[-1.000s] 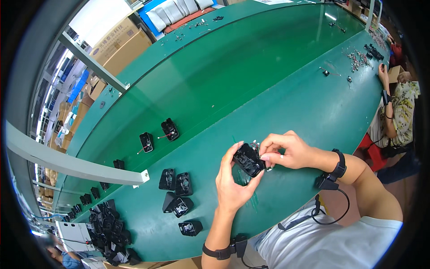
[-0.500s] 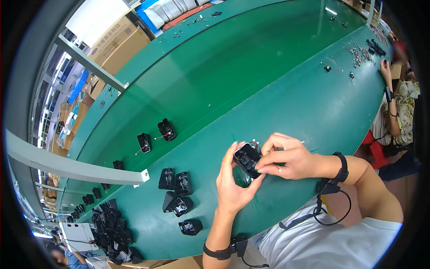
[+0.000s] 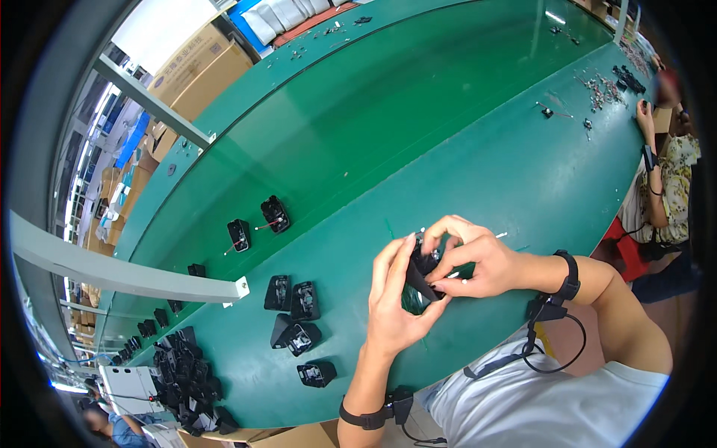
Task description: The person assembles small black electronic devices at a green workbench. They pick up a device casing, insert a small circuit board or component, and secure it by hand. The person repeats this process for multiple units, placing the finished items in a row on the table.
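Observation:
My left hand (image 3: 392, 306) is wrapped round a black plastic housing (image 3: 417, 281) and holds it tilted above the green table. The fingers of my right hand (image 3: 482, 261) are bent and closed at the housing's right side, thumb and forefinger at its rim. A small white tip (image 3: 464, 281) shows by the right fingers, but what they pinch is hidden. Most of the housing's inside is covered by my hands.
Several open black housings (image 3: 305, 300) stand left of my hands, beside a heap of black parts (image 3: 183, 381). Two housings with red wires (image 3: 275, 215) sit on the lighter green strip. A grey metal frame (image 3: 127, 272) juts in. At right, a co-worker's hand (image 3: 644, 113) is near small loose parts (image 3: 603, 93).
The housing has turned in my left hand, so its open face shows less. My right fingers have shifted slightly over it. The housings on the lighter strip have moved slightly leftward.

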The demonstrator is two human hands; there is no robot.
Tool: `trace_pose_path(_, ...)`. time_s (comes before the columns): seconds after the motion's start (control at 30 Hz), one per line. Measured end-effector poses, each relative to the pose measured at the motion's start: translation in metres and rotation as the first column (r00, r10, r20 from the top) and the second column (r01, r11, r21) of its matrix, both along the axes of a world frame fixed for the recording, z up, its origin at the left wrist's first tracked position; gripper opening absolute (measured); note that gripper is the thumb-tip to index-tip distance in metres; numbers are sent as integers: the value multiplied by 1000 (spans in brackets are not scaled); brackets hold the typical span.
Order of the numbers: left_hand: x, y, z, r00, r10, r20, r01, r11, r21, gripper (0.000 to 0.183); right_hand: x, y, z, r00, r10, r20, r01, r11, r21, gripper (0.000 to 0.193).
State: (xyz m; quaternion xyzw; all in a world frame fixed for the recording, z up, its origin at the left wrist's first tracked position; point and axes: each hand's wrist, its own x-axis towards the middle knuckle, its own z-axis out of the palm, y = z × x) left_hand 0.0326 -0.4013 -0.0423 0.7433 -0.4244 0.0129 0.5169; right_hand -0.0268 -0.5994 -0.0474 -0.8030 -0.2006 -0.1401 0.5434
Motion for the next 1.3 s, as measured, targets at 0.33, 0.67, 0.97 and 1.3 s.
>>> trace_pose_path(0.33,-4,2,-3,951,81,299,-123,985,124,97,-3,5,-3,879,346,-327,-131,836,532,17)
trace_pose_path(0.67,-7,3,-1,977,94,190,-98,995,13,65,-3,3,7,679,540,-498,86,615,784,26)
trace_pose_path(0.97,-7,4,-4,970,128,209,-139,990,39,64,-2,2,-1,635,522,-569,172,623,763,34)
trace_pose_path(1.3,-7,3,-2,990,74,120,-68,996,-50,64,-4,0,1,621,627,-471,93,537,838,35)
